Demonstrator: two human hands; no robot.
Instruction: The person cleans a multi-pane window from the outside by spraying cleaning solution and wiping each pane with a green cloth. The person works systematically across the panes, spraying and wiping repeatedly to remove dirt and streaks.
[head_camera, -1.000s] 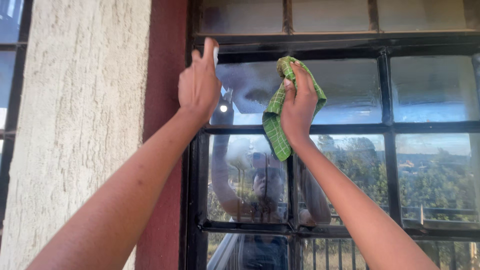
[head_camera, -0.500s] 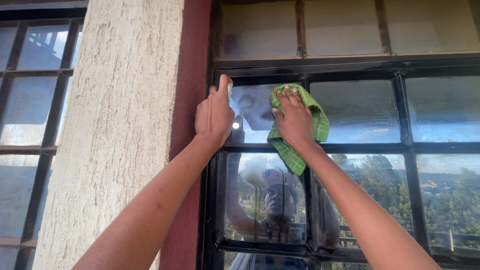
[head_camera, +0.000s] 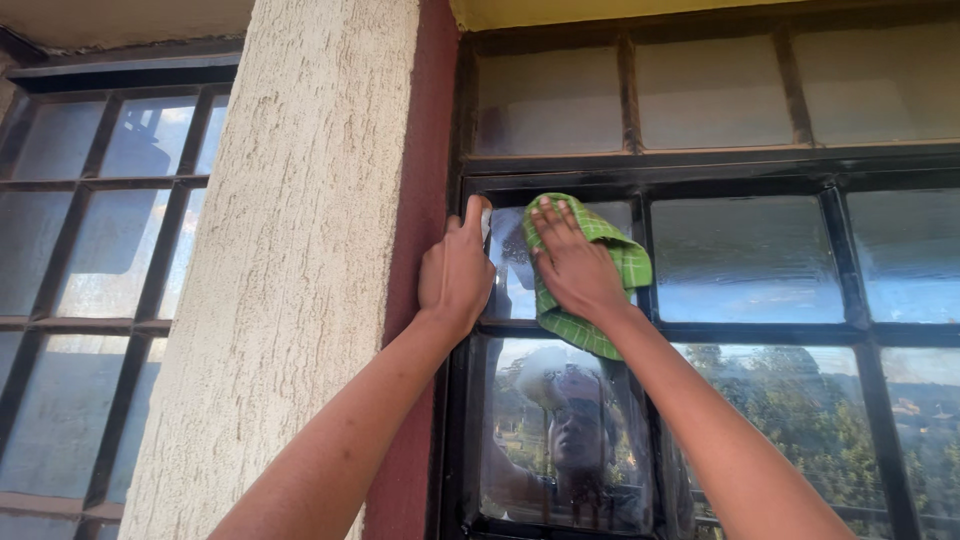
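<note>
My right hand (head_camera: 572, 262) presses a green checked cloth (head_camera: 612, 262) flat against the upper left pane (head_camera: 510, 290) of a black-framed window (head_camera: 745, 333). The cloth hangs below my palm and bulges to the right of it. My left hand (head_camera: 455, 275) rests on the left side of the window frame, fingers pointing up, holding nothing. A person's reflection shows in the pane below.
A rough cream pillar (head_camera: 290, 270) with a dark red edge (head_camera: 420, 200) stands left of the window. Another barred window (head_camera: 95, 280) lies further left. Dusty small panes (head_camera: 710, 95) run above. Trees reflect in the lower right glass (head_camera: 780, 410).
The view has tilted and shifted, so the window sits lower and further right in frame. My right hand with the cloth has moved left along the top pane, closer to my left hand.
</note>
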